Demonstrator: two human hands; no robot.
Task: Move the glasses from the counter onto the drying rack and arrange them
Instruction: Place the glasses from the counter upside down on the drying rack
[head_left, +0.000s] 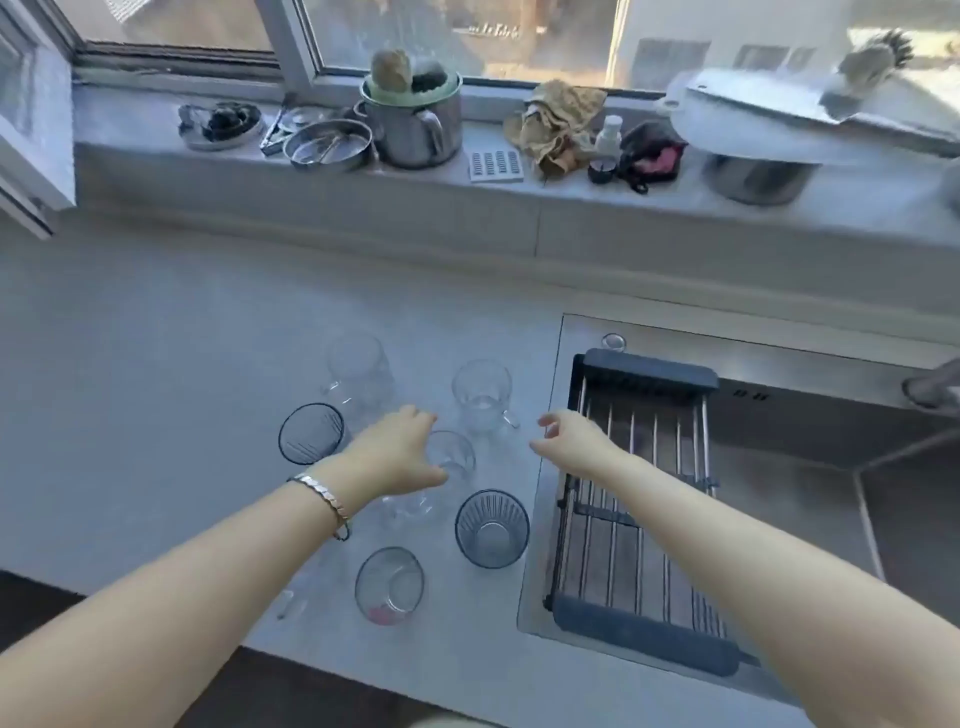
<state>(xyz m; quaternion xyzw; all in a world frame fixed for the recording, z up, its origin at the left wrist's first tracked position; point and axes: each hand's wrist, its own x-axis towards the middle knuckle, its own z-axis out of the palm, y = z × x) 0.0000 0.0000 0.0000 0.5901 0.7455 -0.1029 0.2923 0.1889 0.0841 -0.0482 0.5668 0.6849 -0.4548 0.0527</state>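
Note:
Several glasses stand on the grey counter (156, 364). A clear mug with a handle (480, 397) is at the back, a tall clear mug (358, 371) left of it. Two dark ribbed glasses (310, 434) (492, 527) stand left and front right. A clear glass with a red base (389, 584) is nearest me. My left hand (397, 457) is spread open beside a small clear glass (453, 454), touching or nearly touching it. My right hand (569, 441) hovers open just right of the handled mug. The drying rack (639, 525) lies across the sink with nothing on it.
The steel sink (805, 483) is at the right, a tap handle (930, 389) at its far edge. The window sill (467, 192) behind holds pots, a metal bowl, a cloth, a small bottle and a cutting board. The counter's front edge is close to me.

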